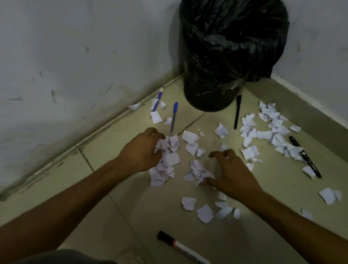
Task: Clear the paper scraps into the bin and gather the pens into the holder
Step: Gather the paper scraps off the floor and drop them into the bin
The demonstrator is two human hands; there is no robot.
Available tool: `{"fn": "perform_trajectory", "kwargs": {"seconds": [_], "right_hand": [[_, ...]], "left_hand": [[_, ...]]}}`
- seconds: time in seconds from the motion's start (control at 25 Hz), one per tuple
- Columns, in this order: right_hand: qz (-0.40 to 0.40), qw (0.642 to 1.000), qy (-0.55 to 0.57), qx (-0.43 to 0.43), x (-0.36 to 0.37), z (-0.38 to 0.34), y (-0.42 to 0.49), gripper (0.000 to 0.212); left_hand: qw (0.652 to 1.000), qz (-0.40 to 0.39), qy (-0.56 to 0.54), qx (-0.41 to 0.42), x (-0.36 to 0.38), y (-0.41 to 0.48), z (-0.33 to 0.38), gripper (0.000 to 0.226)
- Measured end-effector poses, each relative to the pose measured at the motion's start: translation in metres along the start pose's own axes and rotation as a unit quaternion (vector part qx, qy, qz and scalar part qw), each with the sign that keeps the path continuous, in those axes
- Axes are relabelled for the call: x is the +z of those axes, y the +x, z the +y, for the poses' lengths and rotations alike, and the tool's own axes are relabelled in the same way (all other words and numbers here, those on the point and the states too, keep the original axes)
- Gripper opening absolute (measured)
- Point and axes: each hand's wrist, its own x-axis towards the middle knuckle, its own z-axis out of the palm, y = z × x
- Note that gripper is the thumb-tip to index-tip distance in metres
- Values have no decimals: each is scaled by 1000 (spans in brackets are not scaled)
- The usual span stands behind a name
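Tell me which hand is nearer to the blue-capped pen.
Left. The left hand lies just below the blue-capped pen; the right hand is farther right.

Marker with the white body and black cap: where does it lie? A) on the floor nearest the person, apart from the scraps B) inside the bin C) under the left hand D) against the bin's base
A: the marker lies alone on the floor tile, nearer the person than the paper scraps.

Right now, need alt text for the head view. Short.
Both hands, left hand and right hand, rake torn paper scraps together on a tiled floor before a black-lined bin in a wall corner. Five pens lie scattered, including a blue-capped pen and a marker.
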Motion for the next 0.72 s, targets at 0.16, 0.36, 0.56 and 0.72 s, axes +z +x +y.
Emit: {"fn": "perform_trajectory", "kwargs": {"seconds": [0.16, 0.36, 0.56, 0.72], "right_hand": [[-55, 995, -85, 20, 1, 0, -4, 108], [-9, 997, -1, -74, 4, -10, 1, 75], [96, 986, -35, 135, -41, 50, 27, 90], [2, 995, -32, 98, -26, 63, 22, 85]], "left_hand": [[993, -95, 68, -22, 2, -10, 5, 92], [994, -76, 34, 70, 31, -19, 25, 75], [994, -71, 77, 10, 24, -22, 21, 107], [994, -91, 40, 55, 34, -18, 32, 99]]}}
